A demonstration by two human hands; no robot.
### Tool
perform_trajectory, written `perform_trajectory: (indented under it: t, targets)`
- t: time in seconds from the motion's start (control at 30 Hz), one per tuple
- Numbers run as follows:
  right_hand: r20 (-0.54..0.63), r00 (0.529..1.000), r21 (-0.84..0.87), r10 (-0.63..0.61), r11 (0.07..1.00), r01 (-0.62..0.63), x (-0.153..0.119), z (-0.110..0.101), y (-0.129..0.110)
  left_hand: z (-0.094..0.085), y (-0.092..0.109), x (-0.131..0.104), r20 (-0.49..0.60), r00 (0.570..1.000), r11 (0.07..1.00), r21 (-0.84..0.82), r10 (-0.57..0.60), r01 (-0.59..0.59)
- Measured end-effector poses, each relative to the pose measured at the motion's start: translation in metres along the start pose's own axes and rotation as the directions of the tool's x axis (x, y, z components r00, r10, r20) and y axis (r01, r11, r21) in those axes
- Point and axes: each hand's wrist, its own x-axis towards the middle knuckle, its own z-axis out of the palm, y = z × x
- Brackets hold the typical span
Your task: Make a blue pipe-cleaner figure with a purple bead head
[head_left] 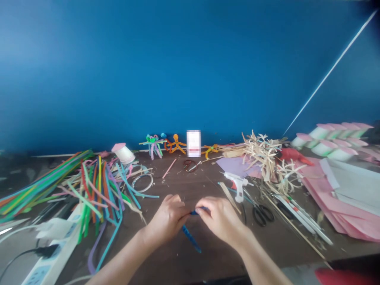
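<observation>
Near the front middle of the dark table, my left hand (170,215) is closed on a blue fuzzy stem (191,239), whose free end hangs down to the right below it. My right hand (218,217) pinches the same blue stem just beside the left one, with a short blue piece showing between the fingertips. The hands are close together. To the right of them lie a white glue gun (239,187) and black-handled scissors (263,215).
Colourful fuzzy stems (99,190) and a white power strip (53,253) lie at left. Small stem figures (175,144) stand by the blue wall. Pink sheets (341,209), white-and-pink cups (326,146) and beige curled pieces (261,152) are at right.
</observation>
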Motion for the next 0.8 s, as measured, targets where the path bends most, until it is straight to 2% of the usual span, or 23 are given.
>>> perform_trajectory:
  t: [0.07, 0.17, 0.3, 0.4, 0.57, 0.67, 0.8]
  targets:
    - [-0.01, 0.999, 0.099, 0.048, 0.994, -0.047, 0.006, 0.0, 0.007, -0.003, 0.002, -0.001, 0.012, 0.998, 0.998, -0.008, 0.069, -0.068]
    - [0.08, 0.991, 0.259, 0.103, 0.958, -0.12, 0.012, 0.002, 0.019, -0.005, 0.005, -0.002, -0.009, 0.995, 0.993, -0.052, 0.103, -0.104]
    - [0.172, 0.98, 0.368, 0.101, 0.916, -0.16, 0.01, 0.012, 0.028, -0.002, 0.004, -0.003, -0.12, 0.992, 0.99, -0.14, -0.036, 0.019]
    - [0.16, 0.983, 0.306, 0.093, 0.942, -0.139, 0.003, 0.022, 0.027, 0.004, 0.002, -0.003, -0.151, 0.975, 0.974, -0.178, -0.166, 0.138]
    - [0.139, 0.984, 0.129, 0.112, 0.983, -0.13, -0.004, 0.029, 0.02, 0.011, 0.0, -0.001, -0.104, 0.931, 0.914, -0.257, -0.349, 0.314]
    - [0.165, 0.982, 0.081, 0.092, 0.991, -0.107, -0.006, 0.027, 0.016, 0.013, -0.001, -0.001, -0.109, 0.916, 0.903, -0.25, -0.385, 0.35]
    - [0.183, 0.98, 0.066, 0.083, 0.993, -0.097, -0.008, 0.021, 0.009, 0.014, 0.0, -0.002, -0.126, 0.92, 0.919, -0.191, -0.372, 0.346]
